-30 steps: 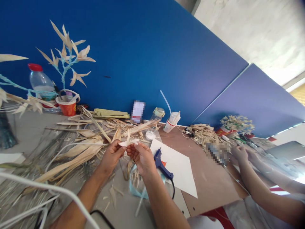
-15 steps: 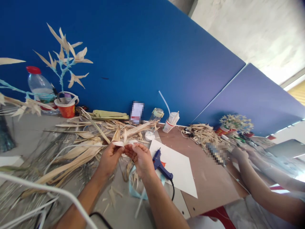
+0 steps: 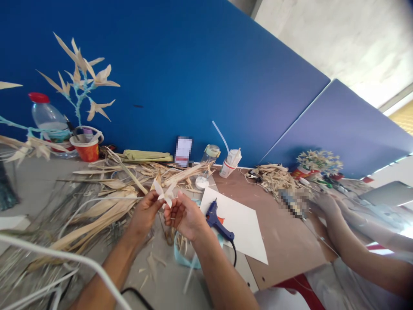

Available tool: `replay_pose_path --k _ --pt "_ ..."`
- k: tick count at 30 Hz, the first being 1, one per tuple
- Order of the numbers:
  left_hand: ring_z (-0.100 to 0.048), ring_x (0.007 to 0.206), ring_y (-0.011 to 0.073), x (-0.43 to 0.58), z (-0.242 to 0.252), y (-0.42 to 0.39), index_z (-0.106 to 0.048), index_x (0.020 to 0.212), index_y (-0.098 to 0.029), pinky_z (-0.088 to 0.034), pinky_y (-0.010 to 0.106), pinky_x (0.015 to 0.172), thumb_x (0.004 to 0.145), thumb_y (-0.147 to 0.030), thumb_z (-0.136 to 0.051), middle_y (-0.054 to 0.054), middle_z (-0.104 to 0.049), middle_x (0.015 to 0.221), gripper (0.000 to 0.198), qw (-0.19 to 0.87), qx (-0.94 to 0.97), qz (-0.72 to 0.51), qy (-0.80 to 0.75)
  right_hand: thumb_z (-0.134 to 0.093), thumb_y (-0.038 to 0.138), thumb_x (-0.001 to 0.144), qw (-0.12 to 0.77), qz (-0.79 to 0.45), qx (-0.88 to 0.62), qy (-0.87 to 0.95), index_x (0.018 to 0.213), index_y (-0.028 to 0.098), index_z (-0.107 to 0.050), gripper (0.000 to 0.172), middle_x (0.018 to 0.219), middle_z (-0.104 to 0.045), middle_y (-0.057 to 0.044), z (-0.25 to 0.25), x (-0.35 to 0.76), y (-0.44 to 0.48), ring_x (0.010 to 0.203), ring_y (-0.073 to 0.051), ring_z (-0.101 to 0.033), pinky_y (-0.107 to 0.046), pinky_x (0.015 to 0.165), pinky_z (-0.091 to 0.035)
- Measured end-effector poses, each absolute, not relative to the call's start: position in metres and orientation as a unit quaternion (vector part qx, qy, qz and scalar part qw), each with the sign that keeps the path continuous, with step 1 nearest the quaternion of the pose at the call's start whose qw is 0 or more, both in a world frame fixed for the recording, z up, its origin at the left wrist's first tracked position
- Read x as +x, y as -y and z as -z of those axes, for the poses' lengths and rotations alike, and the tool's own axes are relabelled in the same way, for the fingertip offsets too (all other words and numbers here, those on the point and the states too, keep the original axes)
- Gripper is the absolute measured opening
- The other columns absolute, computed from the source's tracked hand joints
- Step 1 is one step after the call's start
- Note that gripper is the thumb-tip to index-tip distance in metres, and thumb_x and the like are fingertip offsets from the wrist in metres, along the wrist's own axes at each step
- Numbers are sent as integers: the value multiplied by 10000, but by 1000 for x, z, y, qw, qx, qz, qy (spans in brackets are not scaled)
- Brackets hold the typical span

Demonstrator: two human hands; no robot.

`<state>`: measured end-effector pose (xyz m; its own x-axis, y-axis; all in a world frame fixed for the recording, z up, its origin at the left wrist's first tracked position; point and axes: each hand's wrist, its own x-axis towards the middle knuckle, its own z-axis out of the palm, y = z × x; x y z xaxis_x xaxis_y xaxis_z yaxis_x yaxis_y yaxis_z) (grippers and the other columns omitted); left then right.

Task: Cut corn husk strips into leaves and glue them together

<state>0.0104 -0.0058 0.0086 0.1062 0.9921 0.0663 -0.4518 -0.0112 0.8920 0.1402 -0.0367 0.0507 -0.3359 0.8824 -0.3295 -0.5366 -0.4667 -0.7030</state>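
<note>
A small pale corn-husk flower (image 3: 165, 194) with pointed petals is pinched between the thumb and fingers of my left hand (image 3: 146, 212). Just to its right, my right hand (image 3: 187, 217) has loosely curled fingers, with the thumb apart from them and nothing visible held. Its fingertips are close beside the lower petals; whether they touch cannot be made out. A blue hot glue gun (image 3: 220, 221) lies on a white sheet (image 3: 248, 228) right of my right hand. Beneath my right wrist is a light blue ribbon roll (image 3: 178, 254).
Dried corn husks (image 3: 106, 215) and thin wires cover the left side. A white wire (image 3: 64, 252) arcs across the foreground. Behind stand a red cup (image 3: 86, 150) with a husk-flower branch, a bottle (image 3: 48, 118) and a white cup (image 3: 227, 169). A co-worker's arms (image 3: 348, 245) are at the right.
The flower has turned so its spread petals face me. My right hand has drawn slightly down and away from it, its thumb and fingers parting, while my left hand keeps its pinch.
</note>
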Motion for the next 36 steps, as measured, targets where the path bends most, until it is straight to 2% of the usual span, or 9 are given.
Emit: replay_pose_path --k 5,11,14,17,20,22,25,32,36 --pt "-586 599 153 12 -8 7 -698 799 -195 -487 273 644 640 -285 -779 -11 -669 669 200 599 456 -568 -331 -740 391 674 475 -752 -367 273 648 150 -600 280 539 -624 9 -49 137 39 445 -80 -511 -197 487 -405" --pt "-546 536 131 14 -1 6 -678 834 -190 -461 251 577 668 -321 -753 -26 -664 673 224 603 454 -564 -335 -794 325 546 481 -729 -393 288 638 170 -583 277 485 -595 33 -49 132 41 431 -84 -490 -199 469 -356" --pt "-534 529 128 14 1 5 -673 834 -189 -445 247 565 672 -334 -747 -30 -656 666 229 594 456 -569 -339 -736 377 602 483 -685 -433 332 598 173 -567 266 492 -573 29 -50 132 41 439 -82 -467 -215 481 -344" --pt "-572 625 144 14 -1 5 -673 790 -186 -454 251 640 668 -320 -754 -21 -656 692 199 561 462 -590 -351 -641 370 706 533 -506 -527 426 572 185 -542 249 520 -530 33 -55 136 41 485 -96 -453 -243 529 -371" --pt "-576 662 153 14 -3 5 -672 758 -185 -455 262 674 698 -336 -737 -12 -648 684 175 543 468 -597 -360 -602 274 744 576 -279 -552 534 708 187 -627 98 702 -580 -8 -63 140 45 683 -155 -544 -298 678 -439" --pt "-585 693 162 15 -3 6 -680 773 -183 -457 271 690 705 -344 -735 3 -664 711 183 538 473 -598 -359 -622 237 739 569 -192 -526 602 817 186 -675 107 849 -593 -47 -67 142 47 849 -196 -566 -346 801 -448" --pt "-585 705 164 16 -5 7 -688 788 -181 -456 274 697 700 -343 -744 13 -678 738 193 534 479 -601 -351 -654 194 731 538 -122 -509 661 876 182 -690 150 916 -572 -72 -65 140 48 933 -223 -546 -382 864 -439" --pt "-582 702 168 18 -10 9 -689 785 -186 -455 280 709 681 -325 -760 3 -670 712 187 545 485 -590 -346 -583 115 787 512 -34 -530 675 802 186 -675 116 854 -569 -70 -55 137 46 877 -221 -508 -365 775 -439" --pt "-537 626 151 18 -9 9 -655 678 -184 -442 268 671 621 -313 -796 -13 -626 637 199 551 462 -596 -358 -560 85 787 498 -7 -511 700 837 198 -682 173 879 -560 -71 -55 137 49 892 -227 -490 -374 775 -429"
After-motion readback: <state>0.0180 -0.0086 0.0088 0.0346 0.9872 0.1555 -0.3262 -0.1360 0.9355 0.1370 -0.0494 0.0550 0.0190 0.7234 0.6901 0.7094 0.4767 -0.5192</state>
